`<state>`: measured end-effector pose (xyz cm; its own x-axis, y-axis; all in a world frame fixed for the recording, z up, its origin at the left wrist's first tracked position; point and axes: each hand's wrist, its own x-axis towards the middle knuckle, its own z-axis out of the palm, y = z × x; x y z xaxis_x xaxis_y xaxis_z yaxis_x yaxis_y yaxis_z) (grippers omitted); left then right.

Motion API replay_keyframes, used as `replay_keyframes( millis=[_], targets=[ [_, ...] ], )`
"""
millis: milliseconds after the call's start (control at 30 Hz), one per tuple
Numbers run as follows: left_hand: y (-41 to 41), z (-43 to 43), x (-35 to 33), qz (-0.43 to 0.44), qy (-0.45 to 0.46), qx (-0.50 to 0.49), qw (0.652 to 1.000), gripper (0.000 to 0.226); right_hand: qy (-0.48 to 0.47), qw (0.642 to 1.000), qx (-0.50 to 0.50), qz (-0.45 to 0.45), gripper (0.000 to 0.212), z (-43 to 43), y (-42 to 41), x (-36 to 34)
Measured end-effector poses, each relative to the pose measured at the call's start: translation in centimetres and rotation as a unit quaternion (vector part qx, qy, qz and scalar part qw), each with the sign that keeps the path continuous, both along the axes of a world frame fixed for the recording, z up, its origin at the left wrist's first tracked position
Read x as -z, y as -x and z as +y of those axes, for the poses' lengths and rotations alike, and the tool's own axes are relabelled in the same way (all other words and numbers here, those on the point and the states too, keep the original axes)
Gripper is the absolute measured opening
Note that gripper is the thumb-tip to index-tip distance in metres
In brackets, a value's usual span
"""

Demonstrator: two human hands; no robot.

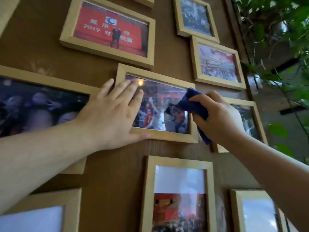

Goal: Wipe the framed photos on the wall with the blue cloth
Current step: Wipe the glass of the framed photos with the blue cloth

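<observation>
We have the middle frame [156,104] at the centre of the wall [41,52]. Our left hand [113,111] lies flat on its nine o'clock end, thumb along the lower rail. Our right hand [219,118] presses the cloth [192,104] against its three o'clock edge. At eleven o'clock hangs the stage photo frame [108,30]; at one o'clock two frames [217,64] sit stacked, touching. At nine o'clock a wide frame [41,104] runs behind our left forearm. At six o'clock hangs an upright frame [179,195]. Plant leaves [275,30] hang at two o'clock, beside the wall.
</observation>
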<state>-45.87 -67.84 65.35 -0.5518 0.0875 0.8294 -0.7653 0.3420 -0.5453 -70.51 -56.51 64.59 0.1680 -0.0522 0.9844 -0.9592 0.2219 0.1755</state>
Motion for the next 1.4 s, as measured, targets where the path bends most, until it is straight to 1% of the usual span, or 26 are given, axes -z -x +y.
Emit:
replay_keyframes(
  millis=[133, 233, 333, 467, 600, 667, 800, 867, 933, 967, 1033, 1100, 1167, 1267, 1400],
  targets=[
    [-2.8, -1.5, -0.5, 0.006, -0.014, -0.017, 1.000, 0.115, 0.022, 0.999, -0.025, 0.005, 0.037, -2.2, -4.0, -1.4],
    [-3.1, -2.5, -0.7, 0.028, -0.041, -0.017, 0.999, 0.118, 0.025, 0.999, -0.022, 0.016, 0.042, -3.6, -6.4, -2.9],
    [-2.6, -3.3, -1.0, 0.049, -0.059, -0.019, 0.997, 0.119, 0.019, 0.999, -0.002, 0.036, 0.046, -5.2, -8.5, -4.0],
    [-1.9, -3.7, -1.2, 0.055, -0.059, -0.005, 0.997, 0.115, -0.011, 0.997, 0.028, 0.074, 0.048, -7.0, -10.8, -4.3],
    [-1.8, -4.1, -1.2, 0.055, -0.054, 0.025, 0.997, 0.116, -0.022, 0.993, 0.067, 0.096, 0.043, -6.8, -9.3, -3.9],
    [-1.8, -4.2, -1.3, 0.055, -0.059, 0.033, 0.996, 0.119, -0.017, 0.993, 0.100, 0.062, 0.039, -5.8, -6.9, -3.6],
    [-1.6, -4.3, -1.3, 0.055, -0.057, 0.036, 0.996, 0.119, -0.010, 0.981, 0.175, -0.080, 0.038, -3.1, -2.1, -2.7],
    [-1.6, -4.4, -1.3, 0.056, -0.055, 0.039, 0.996, 0.119, -0.007, 0.978, 0.181, -0.104, 0.040, -2.8, -1.6, -2.5],
    [-1.5, -4.3, -1.3, 0.056, -0.054, 0.041, 0.996, 0.119, -0.018, 0.984, 0.152, -0.088, 0.042, -3.4, -2.8, -2.4],
    [-1.5, -4.2, -1.3, 0.056, -0.054, 0.041, 0.996, 0.119, -0.031, 0.990, 0.123, -0.065, 0.042, -4.0, -4.0, -2.3],
    [-1.5, -4.1, -1.3, 0.054, -0.054, 0.041, 0.996, 0.118, -0.063, 0.995, 0.078, 0.017, 0.041, -5.4, -6.8, -2.0],
    [-1.6, -4.1, -1.3, 0.053, -0.054, 0.044, 0.996, 0.116, -0.080, 0.989, 0.075, 0.095, 0.043, -6.4, -8.8, -1.7],
    [-1.7, -4.0, -1.3, 0.051, -0.053, 0.043, 0.996, 0.115, -0.080, 0.986, 0.088, 0.113, 0.044, -6.3, -9.0, -1.7],
    [-1.7, -4.0, -1.3, 0.047, -0.054, 0.040, 0.997, 0.118, -0.074, 0.985, 0.133, 0.081, 0.041, -4.8, -6.6, -1.4],
    [-1.6, -4.0, -1.4, 0.045, -0.061, 0.034, 0.997, 0.120, -0.065, 0.977, 0.202, -0.031, 0.043, -2.8, -2.7, -0.1]
  ],
)
